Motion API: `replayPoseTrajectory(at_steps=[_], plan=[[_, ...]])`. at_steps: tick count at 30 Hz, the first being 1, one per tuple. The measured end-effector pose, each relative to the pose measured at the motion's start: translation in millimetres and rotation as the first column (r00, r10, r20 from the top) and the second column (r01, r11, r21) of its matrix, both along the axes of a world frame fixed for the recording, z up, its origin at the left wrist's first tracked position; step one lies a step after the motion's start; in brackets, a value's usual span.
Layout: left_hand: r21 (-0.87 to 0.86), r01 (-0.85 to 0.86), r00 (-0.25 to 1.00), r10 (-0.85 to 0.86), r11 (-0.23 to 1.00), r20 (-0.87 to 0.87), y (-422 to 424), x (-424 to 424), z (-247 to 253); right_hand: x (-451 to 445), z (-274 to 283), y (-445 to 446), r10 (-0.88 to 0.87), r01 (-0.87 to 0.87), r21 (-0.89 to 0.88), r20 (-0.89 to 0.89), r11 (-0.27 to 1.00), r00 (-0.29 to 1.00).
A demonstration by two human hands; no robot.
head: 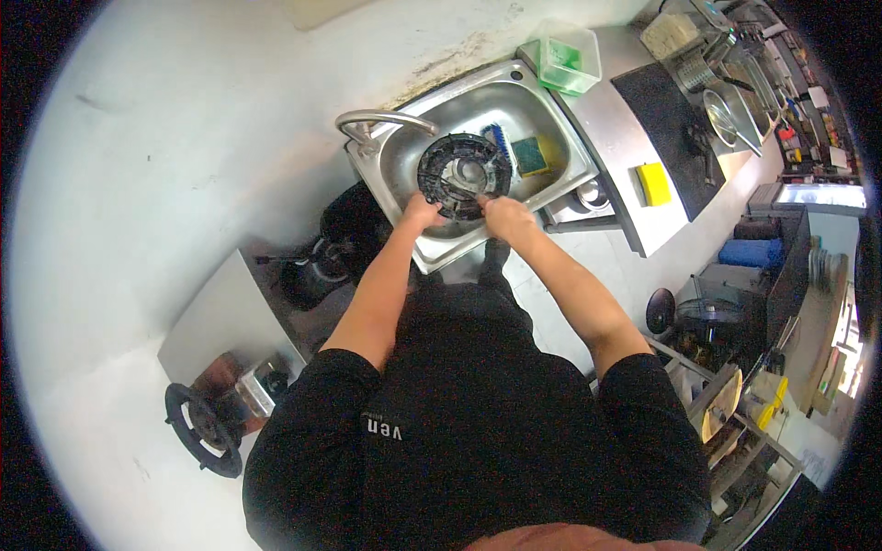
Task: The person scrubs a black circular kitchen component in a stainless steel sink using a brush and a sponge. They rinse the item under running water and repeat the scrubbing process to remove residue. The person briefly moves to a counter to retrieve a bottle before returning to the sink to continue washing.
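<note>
My left hand (422, 212) and my right hand (508, 219) grip the near rim of a round black pan support ring (430, 169), apparently from a gas burner. The ring is over the basin of a stainless steel sink (405, 165), and the metal drain area shows through its centre. To the ring's right are a blue-bristled brush (499, 140) and a green-and-yellow scouring sponge (529, 157) in the basin. A curved metal faucet (396, 118) reaches over the sink from the left. My fingertips are partly hidden against the dark ring.
A clear plastic container with green inside (570, 62) stands at the sink's back right corner. On the steel counter (610, 117) are a yellow sponge (653, 184), a black mat (654, 110) and a whisk (730, 122). Another black burner ring (180, 434) is at lower left.
</note>
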State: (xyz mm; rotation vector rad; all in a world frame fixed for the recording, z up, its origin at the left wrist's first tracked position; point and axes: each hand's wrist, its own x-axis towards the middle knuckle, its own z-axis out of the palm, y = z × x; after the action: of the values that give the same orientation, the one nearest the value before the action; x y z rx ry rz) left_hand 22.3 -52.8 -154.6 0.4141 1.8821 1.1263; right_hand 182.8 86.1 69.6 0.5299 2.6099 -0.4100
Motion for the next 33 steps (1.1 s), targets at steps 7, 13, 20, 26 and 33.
replayPoseTrajectory(at_steps=[7, 13, 20, 26, 33], plan=[[-0.067, -0.101, 0.956, 0.116, 0.993, 0.270, 21.1, 17.3, 52.6, 11.0, 2.4, -5.6, -0.116, 0.117, -0.030, 0.023, 0.993, 0.993], [-0.064, -0.089, 0.966, 0.102, 0.994, 0.238, 23.3, 18.3, 44.0, 5.0, -0.7, 6.3, -0.211, 0.221, -0.134, 0.087, 0.966, 0.974], [-0.141, -0.070, 0.939, 0.113, 0.988, 0.325, 22.6, 16.1, 80.1, 8.0, 9.7, -16.3, -0.296, 0.307, -0.186, 0.082, 0.933, 0.952], [-0.220, -0.064, 0.972, 0.110, 0.973, 0.206, 30.0, 22.2, 104.7, 4.4, 10.3, -13.0, -0.254, 0.254, -0.140, 0.016, 0.957, 0.967], [-0.244, -0.098, 0.991, 0.116, 0.965, 0.061, 29.0, 17.0, 71.6, -15.8, -10.4, 19.3, -0.262, 0.268, 0.040, -0.124, 0.963, 0.957]])
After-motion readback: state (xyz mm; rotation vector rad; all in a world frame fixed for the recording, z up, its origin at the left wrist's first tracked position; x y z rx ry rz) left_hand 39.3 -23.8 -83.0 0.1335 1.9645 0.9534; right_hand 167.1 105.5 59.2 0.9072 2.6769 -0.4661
